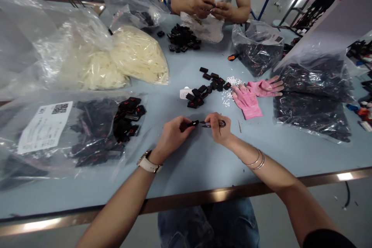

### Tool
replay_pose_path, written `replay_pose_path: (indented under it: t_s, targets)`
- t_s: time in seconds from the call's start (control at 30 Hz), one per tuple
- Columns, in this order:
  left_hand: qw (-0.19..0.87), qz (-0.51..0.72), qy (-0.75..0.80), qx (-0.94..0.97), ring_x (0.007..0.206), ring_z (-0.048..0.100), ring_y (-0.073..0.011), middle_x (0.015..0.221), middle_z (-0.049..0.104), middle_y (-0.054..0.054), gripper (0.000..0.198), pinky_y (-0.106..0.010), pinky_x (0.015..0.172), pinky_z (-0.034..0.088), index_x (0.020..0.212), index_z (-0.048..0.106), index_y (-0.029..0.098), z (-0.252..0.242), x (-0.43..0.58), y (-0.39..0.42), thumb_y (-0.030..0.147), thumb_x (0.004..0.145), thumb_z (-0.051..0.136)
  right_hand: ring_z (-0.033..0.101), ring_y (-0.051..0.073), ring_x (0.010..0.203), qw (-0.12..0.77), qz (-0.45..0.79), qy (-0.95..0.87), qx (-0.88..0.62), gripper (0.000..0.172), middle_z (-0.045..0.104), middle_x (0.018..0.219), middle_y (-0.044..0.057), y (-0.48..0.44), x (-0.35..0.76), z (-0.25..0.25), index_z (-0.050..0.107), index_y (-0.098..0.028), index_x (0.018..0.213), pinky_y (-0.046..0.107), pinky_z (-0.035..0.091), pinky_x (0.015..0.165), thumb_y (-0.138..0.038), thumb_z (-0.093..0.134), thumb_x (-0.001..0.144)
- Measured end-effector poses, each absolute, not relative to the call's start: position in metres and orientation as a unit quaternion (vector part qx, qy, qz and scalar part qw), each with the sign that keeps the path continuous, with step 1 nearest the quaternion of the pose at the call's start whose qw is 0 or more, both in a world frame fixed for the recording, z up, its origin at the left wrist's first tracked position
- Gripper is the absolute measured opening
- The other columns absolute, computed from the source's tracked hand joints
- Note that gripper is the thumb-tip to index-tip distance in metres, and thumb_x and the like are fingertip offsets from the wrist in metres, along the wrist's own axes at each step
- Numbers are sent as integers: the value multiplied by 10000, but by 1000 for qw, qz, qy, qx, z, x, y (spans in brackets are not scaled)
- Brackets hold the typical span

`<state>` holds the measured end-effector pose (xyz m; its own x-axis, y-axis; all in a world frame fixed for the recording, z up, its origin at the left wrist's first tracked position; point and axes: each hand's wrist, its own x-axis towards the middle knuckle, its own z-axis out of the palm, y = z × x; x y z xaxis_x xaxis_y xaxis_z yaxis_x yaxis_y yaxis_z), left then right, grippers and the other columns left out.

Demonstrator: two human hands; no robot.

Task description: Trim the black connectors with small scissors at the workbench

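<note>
Above the table's near middle, my left hand pinches a small black plastic piece with a light spot on its end. My right hand is closed around thread snips, their two pointed blades slightly apart and aimed left at the piece. From this view I cannot tell whether the tips touch it. Just beyond my hands lies a loose group of similar black plastic pieces, some with red marks. Small white bits are scattered beside them, near pink gloves.
A clear bag of black pieces lies open at left, with bags of cream-coloured strips behind. More filled bags stand at right. Across the table, a co-worker's hands hold something small near a black pile. The metal-trimmed table edge runs in front.
</note>
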<state>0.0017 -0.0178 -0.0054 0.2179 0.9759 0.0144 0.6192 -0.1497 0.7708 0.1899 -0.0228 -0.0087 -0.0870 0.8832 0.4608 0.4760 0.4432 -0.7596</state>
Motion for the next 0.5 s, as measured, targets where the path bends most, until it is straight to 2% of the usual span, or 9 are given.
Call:
replay_pose_path:
  t_s: [0.23, 0.5]
  targets:
    - [328, 274, 562, 708, 651, 622, -164, 752, 689, -10, 107, -287, 635, 494, 802, 601, 212, -2, 3, -19, 314, 777, 618, 505, 115, 501, 471, 263, -708, -455, 432, 550, 564, 2, -24, 184, -4, 622, -185, 751, 249, 389, 524, -474, 366, 946]
    - [325, 277, 558, 712, 659, 623, -165, 745, 683, -11, 100, -288, 638, 488, 792, 600, 201, -1, 4, -19, 294, 771, 629, 472, 98, 481, 453, 285, -701, -470, 422, 506, 539, -20, -22, 183, -2, 597, -188, 729, 232, 371, 509, -489, 381, 932]
